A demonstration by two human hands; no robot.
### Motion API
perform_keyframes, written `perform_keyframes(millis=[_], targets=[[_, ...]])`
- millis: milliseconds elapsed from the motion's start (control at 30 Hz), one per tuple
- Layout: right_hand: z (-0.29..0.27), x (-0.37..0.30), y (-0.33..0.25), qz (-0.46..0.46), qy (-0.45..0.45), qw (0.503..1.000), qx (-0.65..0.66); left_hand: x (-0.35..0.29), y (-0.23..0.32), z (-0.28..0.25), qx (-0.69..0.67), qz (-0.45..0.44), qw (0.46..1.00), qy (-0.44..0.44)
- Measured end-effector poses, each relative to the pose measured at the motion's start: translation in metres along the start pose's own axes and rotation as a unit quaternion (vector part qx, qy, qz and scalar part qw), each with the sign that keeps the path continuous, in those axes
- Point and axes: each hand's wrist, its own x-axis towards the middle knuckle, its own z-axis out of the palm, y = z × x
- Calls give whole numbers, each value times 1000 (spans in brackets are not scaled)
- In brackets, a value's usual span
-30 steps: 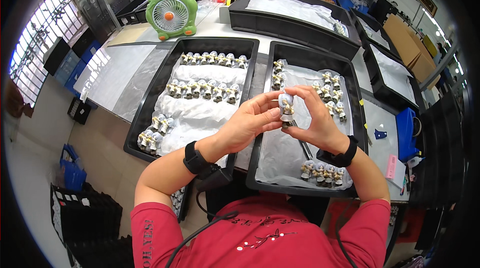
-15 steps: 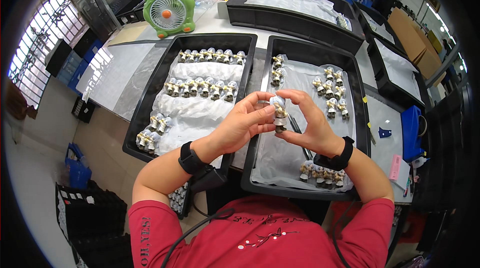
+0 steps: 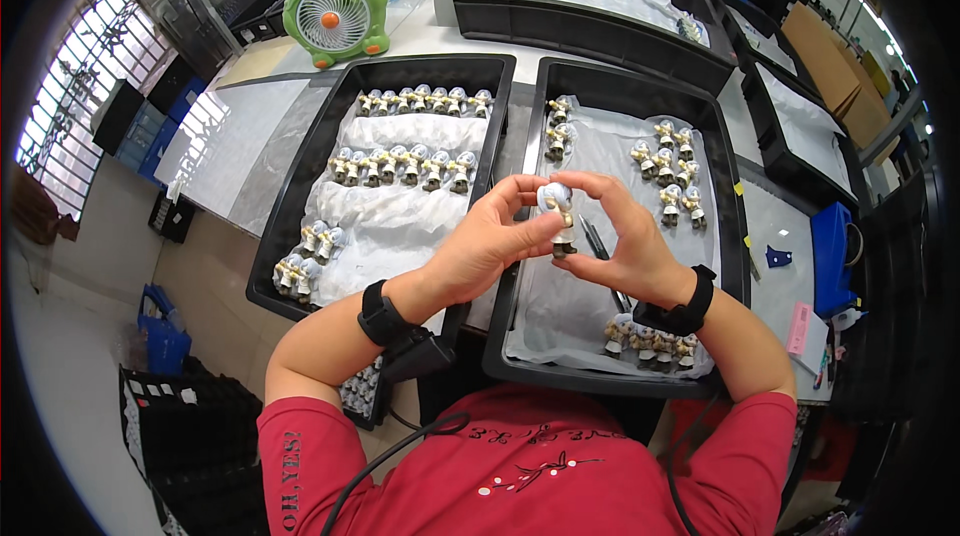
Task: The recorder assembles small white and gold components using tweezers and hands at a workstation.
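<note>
Between my two hands, above the near left part of the right tray, stands a small figurine with pale blue-white hair, light clothes and dark feet. My left hand pinches it at its side with thumb and fingers. My right hand holds its head and feet between forefinger and thumb. Rows of like figurines lie on white sheeting in the left black tray. Further groups of figurines lie in the right tray, some close to my right wrist. Thin pen-like tools rest behind my right hand.
A green fan stands at the back left. Another black tray sits behind the right one. At the right are a blue holder, a pink-and-white pad and a small dark blue piece. Across the table, a person is partly visible.
The figurine has turned a little in my fingers, with its head now more to the left. My left thumb has shifted right across its body. The view has tilted slightly.
</note>
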Motion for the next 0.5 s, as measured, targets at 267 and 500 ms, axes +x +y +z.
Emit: perform_keyframes(millis=[267, 500], targets=[[2, 0, -2, -70, 46, 995, -56, -1, 1, 2, -21, 15, 1000, -17], [4, -3, -7, -145, 32, 986, -72, -3, -3, 1, 26, 10, 999, -28]])
